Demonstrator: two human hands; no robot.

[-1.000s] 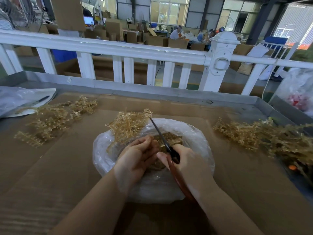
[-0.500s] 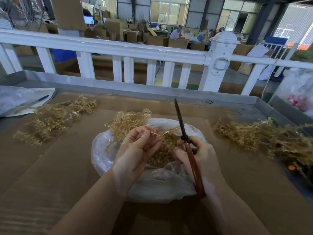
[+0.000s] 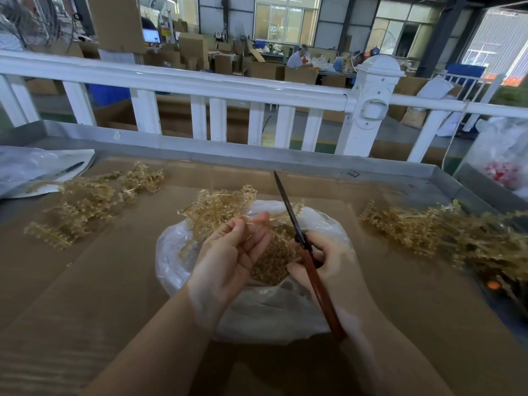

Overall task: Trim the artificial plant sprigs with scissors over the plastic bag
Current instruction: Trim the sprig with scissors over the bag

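Two hands over one plastic bag (image 3: 183,252): left hand (image 3: 231,258) fingers pinching one sprig (image 3: 217,210), right hand (image 3: 328,261) fingers around one scissors (image 3: 288,207).

Thin translucent plastic bag (image 3: 257,318), crinkled and faintly glossy; matt brown cardboard surface (image 3: 100,281); dull tan plastic sprigs (image 3: 217,207); scissors (image 3: 303,247) with dark metal blades, reddish-brown handles.

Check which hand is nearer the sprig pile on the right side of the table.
Right. The right hand with the scissors sits beside that sprig pile; the left hand is across the bag.

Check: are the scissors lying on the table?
No, the right hand grips the scissors above the bag.
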